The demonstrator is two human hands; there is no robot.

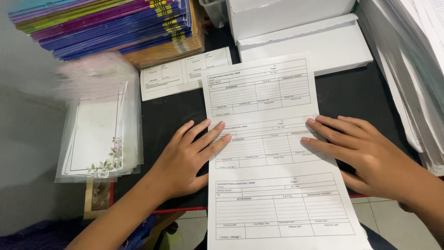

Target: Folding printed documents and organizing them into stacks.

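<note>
Printed sheet (273, 153) runs lengthwise away, hands flat either side.

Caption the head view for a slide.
Left hand and right hand press flat on a printed form sheet over a black desk.

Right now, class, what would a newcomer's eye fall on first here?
A long white printed form sheet runs down the middle of the black table, with the left hand and right hand pressed flat on its edges. At upper left sits a stack of colourful books, above clear-wrapped floral cards.
</note>
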